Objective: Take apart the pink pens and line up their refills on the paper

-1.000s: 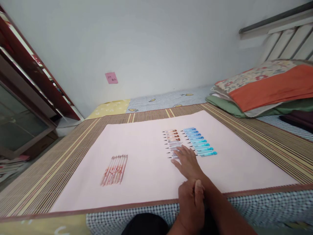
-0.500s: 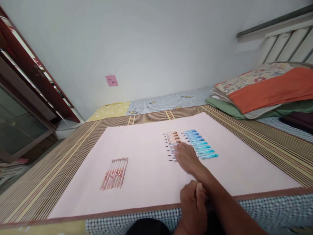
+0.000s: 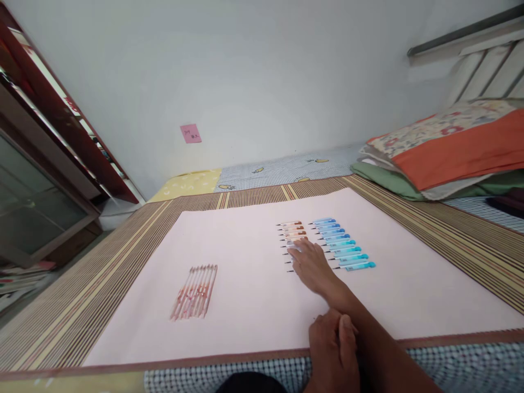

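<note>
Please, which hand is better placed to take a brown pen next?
Probably the right hand: its fingers are close to the brown pens, while the left hand is farther back.

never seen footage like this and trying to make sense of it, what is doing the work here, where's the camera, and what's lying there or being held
There's no machine here: these are a person's two bare hands, seen from one camera worn on the head, looking forward and down.

A pale sheet lies on a striped mat. On the sheet are slim pens or pencils: a pinkish group at the left, a brown-topped group and a blue group farther right.

The right hand reaches over the near part of the middle column; whether its fingers grip anything is hidden. The left hand is curled beside the right forearm, with nothing visible in it.
</note>
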{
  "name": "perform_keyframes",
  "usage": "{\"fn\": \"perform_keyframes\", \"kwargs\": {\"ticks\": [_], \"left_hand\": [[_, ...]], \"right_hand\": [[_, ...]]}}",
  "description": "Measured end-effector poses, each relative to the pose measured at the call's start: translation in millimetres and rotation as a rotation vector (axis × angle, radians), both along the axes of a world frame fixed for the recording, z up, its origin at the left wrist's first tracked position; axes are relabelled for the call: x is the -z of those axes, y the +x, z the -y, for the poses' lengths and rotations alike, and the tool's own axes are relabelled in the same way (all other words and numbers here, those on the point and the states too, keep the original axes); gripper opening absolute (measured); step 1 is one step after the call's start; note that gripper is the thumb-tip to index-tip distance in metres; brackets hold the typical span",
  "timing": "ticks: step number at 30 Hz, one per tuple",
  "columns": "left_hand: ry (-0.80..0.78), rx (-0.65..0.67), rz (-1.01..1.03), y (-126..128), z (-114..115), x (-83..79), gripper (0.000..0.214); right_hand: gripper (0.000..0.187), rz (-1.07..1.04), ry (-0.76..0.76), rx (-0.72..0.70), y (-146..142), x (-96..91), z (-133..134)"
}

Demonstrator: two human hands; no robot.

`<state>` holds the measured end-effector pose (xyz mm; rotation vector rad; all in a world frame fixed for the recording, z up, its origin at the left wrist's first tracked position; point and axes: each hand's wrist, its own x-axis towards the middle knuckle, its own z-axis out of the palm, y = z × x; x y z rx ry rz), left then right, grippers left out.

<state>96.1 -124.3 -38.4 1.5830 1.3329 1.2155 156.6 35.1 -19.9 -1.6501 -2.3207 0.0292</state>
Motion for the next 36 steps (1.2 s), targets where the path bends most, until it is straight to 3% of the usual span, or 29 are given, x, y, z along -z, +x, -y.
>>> {"fn": "perform_keyframes", "kwargs": {"ticks": [11,21,28,36], "left_hand": [[-0.057,0.033,-0.013,-3.1,-0.1,-8.6,0.049],[-0.036,0.051,-0.014,-1.4,-0.4,-6.3,0.047],[-0.048,0.042,-0.005,-1.3,-0.6,-7.4,0.048],[-0.023,0.021,-0.057,1.6,-6.5,5.2,0.051]], "right_hand": [[0.044,0.003,-0.026,0.043,-4.0,10.0,-4.1],[0.045,-0.18,0.225,0.08,34.0,9.6,-15.0],[0.046,-0.198,0.192,0.101,39.0,13.8,-13.7],[0.043,-0.03,0.059,-0.033,22.5,-10.7,-34.7]]}}
